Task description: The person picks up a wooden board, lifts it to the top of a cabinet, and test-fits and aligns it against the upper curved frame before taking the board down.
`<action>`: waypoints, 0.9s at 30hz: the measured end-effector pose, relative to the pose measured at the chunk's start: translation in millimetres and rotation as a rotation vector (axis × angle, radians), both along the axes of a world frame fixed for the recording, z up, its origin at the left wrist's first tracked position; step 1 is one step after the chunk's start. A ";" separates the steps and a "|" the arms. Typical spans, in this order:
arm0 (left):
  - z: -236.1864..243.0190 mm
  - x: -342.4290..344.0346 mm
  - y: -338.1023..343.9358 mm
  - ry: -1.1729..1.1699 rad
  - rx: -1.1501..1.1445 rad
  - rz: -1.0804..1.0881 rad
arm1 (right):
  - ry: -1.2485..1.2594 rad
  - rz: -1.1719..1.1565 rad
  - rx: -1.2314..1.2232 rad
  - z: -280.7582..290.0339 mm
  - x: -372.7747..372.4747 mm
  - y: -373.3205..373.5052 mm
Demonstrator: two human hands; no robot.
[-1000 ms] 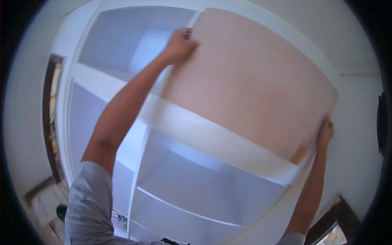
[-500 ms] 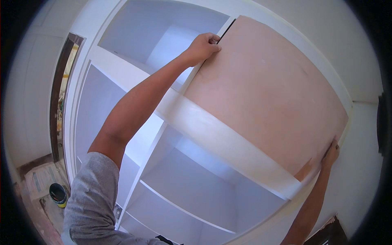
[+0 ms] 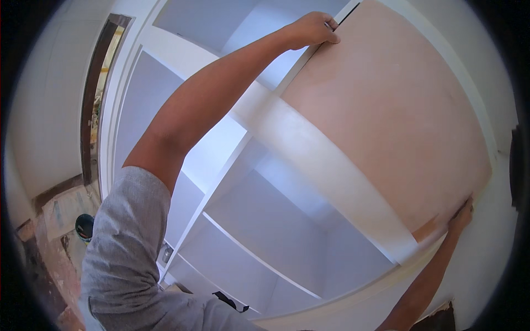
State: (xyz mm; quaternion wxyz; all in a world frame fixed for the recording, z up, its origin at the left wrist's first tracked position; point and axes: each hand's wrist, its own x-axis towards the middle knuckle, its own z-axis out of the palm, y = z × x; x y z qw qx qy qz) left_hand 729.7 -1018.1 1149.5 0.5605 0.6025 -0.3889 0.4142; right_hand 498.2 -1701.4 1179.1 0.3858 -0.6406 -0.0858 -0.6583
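A large pinkish panel [image 3: 386, 116] covers the upper right opening of a white built-in cabinet [image 3: 320, 143]. My left hand [image 3: 317, 32] grips the panel's left edge near the top, fingers curled over it, with a narrow dark gap along that edge. My right hand [image 3: 461, 215] grips the lower right edge, its fingertips partly hidden. A brownish patch marks the panel's bottom right corner. The open compartment [image 3: 204, 22] left of the panel is pale inside.
Open shelves [image 3: 265, 243] fill the lower cabinet. At the far left stand a dark-framed doorway [image 3: 88, 132] and, on the stained floor covering [image 3: 61, 231], a dark bucket [image 3: 84, 226]. A wall [image 3: 497, 237] adjoins the cabinet on the right.
The panel sits straighter against its frame than a second ago. My left hand appears higher and further right, my right hand lower and further right, as the view shifts.
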 end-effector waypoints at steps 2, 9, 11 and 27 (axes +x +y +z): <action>-0.7 -0.3 2.2 -0.002 0.025 0.014 | 0.014 -0.181 -0.011 -4.2 -1.5 8.8; 22.9 17.1 -31.3 -0.028 0.024 0.215 | 0.116 -0.745 -0.334 2.2 -60.5 -37.6; 15.1 43.5 4.4 -0.193 0.265 -0.078 | -0.171 -1.181 -0.902 7.1 -56.8 -60.0; 21.2 28.8 -48.7 0.055 0.055 0.443 | 0.278 -0.240 0.192 9.1 -45.8 2.8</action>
